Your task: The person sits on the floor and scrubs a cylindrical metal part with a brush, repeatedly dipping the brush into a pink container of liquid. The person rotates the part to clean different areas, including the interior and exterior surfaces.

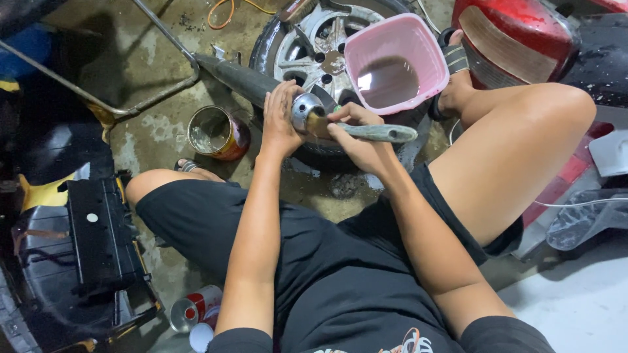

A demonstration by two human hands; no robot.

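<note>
Both hands meet over the shiny end of a long dark exhaust pipe point(252, 82), which slants from the upper left down toward the person's lap. Curled around that end, the left hand point(280, 121) grips the pipe just behind its chrome cap point(306, 110), fingers wrapped over the top and the palm against the near side. Closed in a pinch, the right hand point(356, 134) holds a paintbrush point(376, 133) by the front of its pale handle; the handle sticks out to the right past the knuckles, while the bristle end presses against the chrome cap, right beside the left hand's fingertips. So the cap sits between the two hands, touching both the left palm and the brush. Behind the pipe lies a wheel point(314, 49) with a silver rim, flat on the stained concrete floor point(157, 137), and a pink plastic basket point(396, 62) rests tilted on it, just above the right hand. An open tin can point(216, 133) stands on the floor left of the left wrist, near the person's bent knee. Red bodywork point(517, 36) shows at upper right.
</note>
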